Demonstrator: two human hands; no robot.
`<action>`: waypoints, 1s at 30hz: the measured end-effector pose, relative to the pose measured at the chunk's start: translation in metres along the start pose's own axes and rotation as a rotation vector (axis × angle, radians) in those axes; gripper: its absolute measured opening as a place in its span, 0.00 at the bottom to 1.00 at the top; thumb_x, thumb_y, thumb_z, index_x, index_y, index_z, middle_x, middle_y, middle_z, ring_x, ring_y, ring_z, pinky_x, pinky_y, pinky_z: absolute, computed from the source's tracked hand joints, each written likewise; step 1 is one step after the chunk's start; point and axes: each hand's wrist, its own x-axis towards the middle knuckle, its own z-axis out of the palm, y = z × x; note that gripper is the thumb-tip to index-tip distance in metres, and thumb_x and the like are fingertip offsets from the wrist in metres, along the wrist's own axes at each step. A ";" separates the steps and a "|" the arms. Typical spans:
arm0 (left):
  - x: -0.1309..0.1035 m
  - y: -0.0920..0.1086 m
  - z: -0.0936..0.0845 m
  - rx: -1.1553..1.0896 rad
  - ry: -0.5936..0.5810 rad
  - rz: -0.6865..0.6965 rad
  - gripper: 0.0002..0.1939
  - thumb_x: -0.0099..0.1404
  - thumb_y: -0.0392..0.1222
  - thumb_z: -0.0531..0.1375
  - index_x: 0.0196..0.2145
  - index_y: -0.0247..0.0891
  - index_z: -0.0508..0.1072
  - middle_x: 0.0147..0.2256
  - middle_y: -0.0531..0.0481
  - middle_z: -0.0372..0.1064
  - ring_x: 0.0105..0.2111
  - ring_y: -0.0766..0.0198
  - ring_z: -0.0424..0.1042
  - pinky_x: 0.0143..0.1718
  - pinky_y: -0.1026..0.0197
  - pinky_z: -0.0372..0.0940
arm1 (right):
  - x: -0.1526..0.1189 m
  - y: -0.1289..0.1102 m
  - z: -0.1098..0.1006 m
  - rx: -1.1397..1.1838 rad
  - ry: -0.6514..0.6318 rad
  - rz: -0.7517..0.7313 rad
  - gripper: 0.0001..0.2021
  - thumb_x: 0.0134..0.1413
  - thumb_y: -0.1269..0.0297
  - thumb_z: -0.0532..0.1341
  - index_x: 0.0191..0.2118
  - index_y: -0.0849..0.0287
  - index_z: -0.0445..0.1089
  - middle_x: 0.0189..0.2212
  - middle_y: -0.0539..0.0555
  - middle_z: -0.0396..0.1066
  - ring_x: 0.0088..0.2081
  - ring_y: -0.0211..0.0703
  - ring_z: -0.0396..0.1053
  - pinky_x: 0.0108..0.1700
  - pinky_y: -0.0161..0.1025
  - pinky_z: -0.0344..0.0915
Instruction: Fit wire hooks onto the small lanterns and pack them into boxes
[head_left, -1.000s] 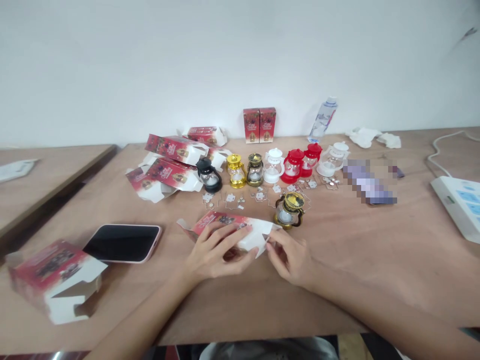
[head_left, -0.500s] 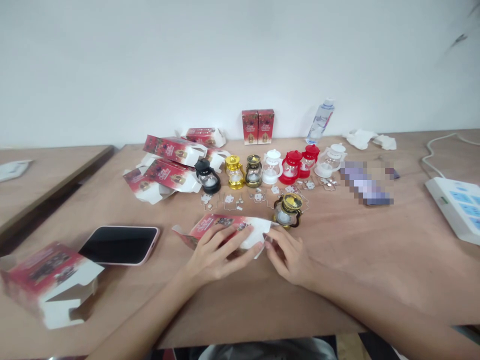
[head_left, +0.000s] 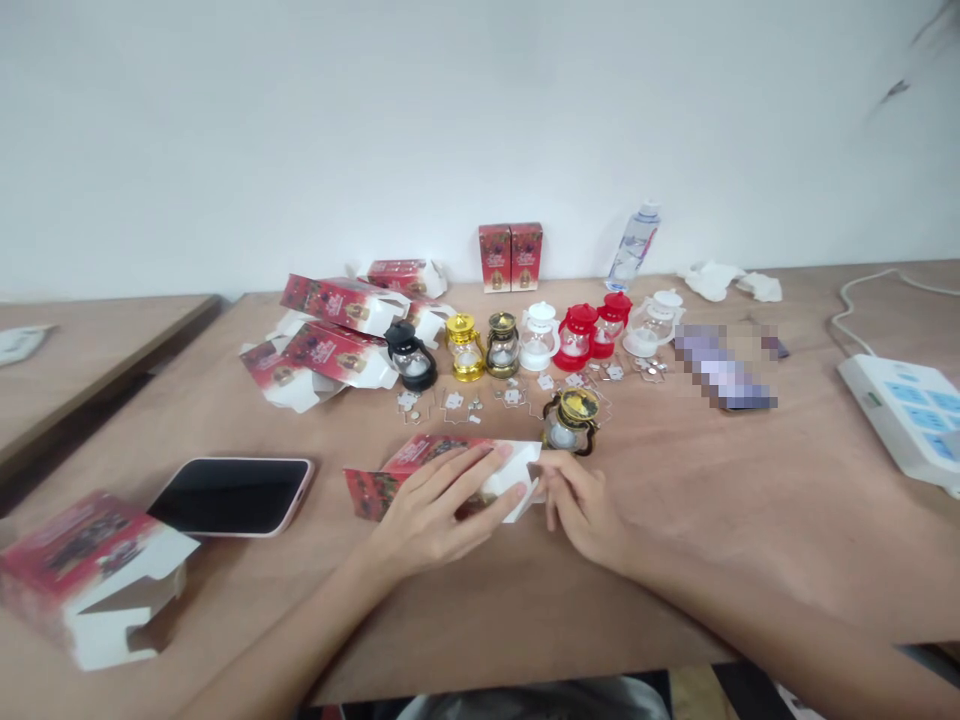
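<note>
Head view: with the dial centred on the red-and-white box (head_left: 435,447), the left hand (head_left: 431,520) holds the box from above, while the right hand (head_left: 592,510) works narrowly curled at the white end (head_left: 517,468), 3 o'clock; whether it pinches the card cannot be told. Brace firmly without crushing, fold gently, and keep clear of the black-and-gold lantern (head_left: 567,430) at 2 o'clock.

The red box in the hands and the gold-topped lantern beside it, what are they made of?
The red-and-white oblong box looks like thin, slightly glossy cardboard: its ends show thin, folded panels. The dark, gold-topped round lantern shines like metal but might be coated plastic; its see-through middle could be plastic or glass.
</note>
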 end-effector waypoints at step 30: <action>0.000 0.009 0.004 0.051 0.237 -0.151 0.14 0.48 0.43 0.68 0.30 0.39 0.68 0.37 0.45 0.75 0.40 0.54 0.71 0.37 0.53 0.67 | -0.002 -0.003 0.001 0.017 0.132 -0.266 0.23 0.57 0.72 0.54 0.58 0.50 0.55 0.45 0.57 0.57 0.30 0.33 0.65 0.28 0.33 0.69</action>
